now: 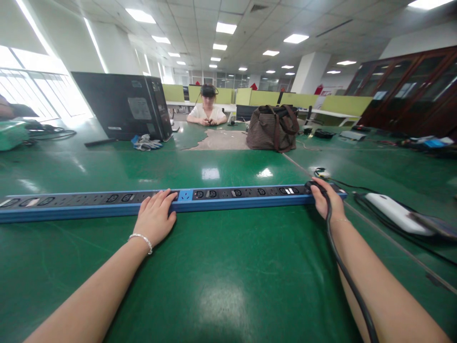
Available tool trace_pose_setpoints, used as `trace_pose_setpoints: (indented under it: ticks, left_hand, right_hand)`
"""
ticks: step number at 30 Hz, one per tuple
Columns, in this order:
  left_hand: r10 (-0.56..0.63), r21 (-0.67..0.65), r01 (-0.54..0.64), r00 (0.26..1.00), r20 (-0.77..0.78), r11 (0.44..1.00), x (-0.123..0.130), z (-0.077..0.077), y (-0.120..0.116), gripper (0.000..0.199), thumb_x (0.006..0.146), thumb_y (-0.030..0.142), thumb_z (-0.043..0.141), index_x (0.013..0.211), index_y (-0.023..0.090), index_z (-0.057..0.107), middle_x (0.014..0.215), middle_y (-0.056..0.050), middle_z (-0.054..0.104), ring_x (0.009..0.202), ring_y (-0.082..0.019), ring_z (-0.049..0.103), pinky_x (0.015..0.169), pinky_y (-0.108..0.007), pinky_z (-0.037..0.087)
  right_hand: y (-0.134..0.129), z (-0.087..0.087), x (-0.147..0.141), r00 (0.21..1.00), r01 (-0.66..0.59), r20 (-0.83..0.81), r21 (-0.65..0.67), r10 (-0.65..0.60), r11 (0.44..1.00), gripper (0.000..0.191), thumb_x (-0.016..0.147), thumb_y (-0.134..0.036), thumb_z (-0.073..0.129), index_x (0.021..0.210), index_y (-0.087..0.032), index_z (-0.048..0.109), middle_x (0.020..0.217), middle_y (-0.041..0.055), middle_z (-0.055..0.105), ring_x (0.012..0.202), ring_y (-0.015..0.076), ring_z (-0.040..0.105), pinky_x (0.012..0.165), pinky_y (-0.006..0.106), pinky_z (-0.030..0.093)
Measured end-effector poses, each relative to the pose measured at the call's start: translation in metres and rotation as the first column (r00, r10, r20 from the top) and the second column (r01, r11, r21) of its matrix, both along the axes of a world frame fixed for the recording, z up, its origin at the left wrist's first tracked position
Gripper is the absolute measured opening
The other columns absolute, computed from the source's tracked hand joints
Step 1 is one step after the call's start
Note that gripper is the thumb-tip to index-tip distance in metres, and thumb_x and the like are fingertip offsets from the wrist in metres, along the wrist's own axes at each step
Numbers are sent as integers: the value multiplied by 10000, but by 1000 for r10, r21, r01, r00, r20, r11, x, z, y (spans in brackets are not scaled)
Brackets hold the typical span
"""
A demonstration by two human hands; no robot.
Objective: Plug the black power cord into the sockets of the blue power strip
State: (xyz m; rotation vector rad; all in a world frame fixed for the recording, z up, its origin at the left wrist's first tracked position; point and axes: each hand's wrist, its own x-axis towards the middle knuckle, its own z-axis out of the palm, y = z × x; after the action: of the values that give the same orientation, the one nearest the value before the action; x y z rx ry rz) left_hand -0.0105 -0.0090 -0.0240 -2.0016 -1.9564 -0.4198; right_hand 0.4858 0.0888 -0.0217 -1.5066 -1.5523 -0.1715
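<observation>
A long blue power strip [228,205] with a row of black sockets lies across the green table. One socket block [185,195] on it is blue. My left hand [156,216] rests over the strip left of that block, fingers lying across its top. Near the strip's right end, my right hand [326,200] grips a black power plug [311,186] at the sockets. Whether the plug sits inside a socket I cannot tell. Its thick black cable [342,267] runs down along my right forearm and out of view at the bottom.
A black computer case [124,107] stands at the back left, with gloves [146,142] before it. A brown bag [272,127] is at the back centre. Across the table sits a person [207,112]. To the right lie a white adapter [398,213] and cables.
</observation>
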Motion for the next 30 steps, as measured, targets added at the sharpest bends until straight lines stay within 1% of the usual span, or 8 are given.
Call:
trace_pose_setpoints:
  ticks: [3,5,12,16,19,24,28,30]
  left_hand:
    - [0,3,0,1000,0,1000,0,0,0,491,824,289,386,1300,196,460,1394,-74,460,1286,-241,398,1088,-450,242]
    - [-1,6,1,1000,-1,1000,0,-1,0,490,825,291,382,1299,194,461,1392,-79,463,1284,-243,401,1086,-451,244]
    - [-5,10,5,1000,0,1000,-1,-2,1,491,821,298,386,1297,200,459,1392,-80,462,1287,-244,398,1085,-456,242]
    - [-5,11,5,1000,1,1000,-1,-1,1,488,823,301,386,1293,195,464,1384,-85,469,1284,-249,400,1087,-456,238]
    - [-12,7,12,1000,-3,1000,-1,-1,1,489,824,304,386,1293,193,466,1384,-90,468,1283,-257,400,1084,-462,243]
    - [-9,12,9,1000,-6,1000,0,-1,1,488,827,300,380,1292,182,467,1385,-90,466,1283,-260,400,1083,-458,245]
    - [-5,5,5,1000,-9,1000,0,-1,1,489,826,303,383,1293,185,464,1386,-88,465,1282,-259,401,1081,-459,249]
    - [-2,0,2,1000,-9,1000,0,0,0,488,827,304,381,1293,185,464,1387,-88,464,1283,-259,399,1082,-460,247]
  right_hand:
    - [6,1,9,998,-59,6,-21,59,998,451,806,-521,474,1107,-221,627,1074,91,664,993,268,605,903,440,450]
    - [8,2,12,998,-61,-3,-47,61,997,440,802,-512,484,1095,-219,634,1065,89,670,990,266,609,890,433,458]
    - [4,4,2,999,-33,5,-40,33,999,410,810,-475,476,1089,-223,638,1073,77,669,1018,260,597,935,443,429]
    - [2,3,1,997,16,72,-101,-9,995,420,806,-458,471,1102,-215,644,1024,96,680,965,273,612,907,446,440]
    - [2,0,1,994,28,106,-134,-14,991,429,811,-452,454,1128,-228,638,1032,91,680,954,269,613,898,442,440]
    - [0,-1,1,990,87,126,-159,-67,984,439,805,-464,451,1130,-240,645,1007,91,687,937,284,618,886,465,441]
    - [-4,3,-2,987,67,152,-155,-44,986,428,800,-456,464,1121,-246,651,987,81,692,906,270,627,854,428,467]
    - [-6,4,-4,985,90,158,-149,-66,985,430,802,-457,460,1126,-249,650,976,80,695,888,269,632,826,416,480]
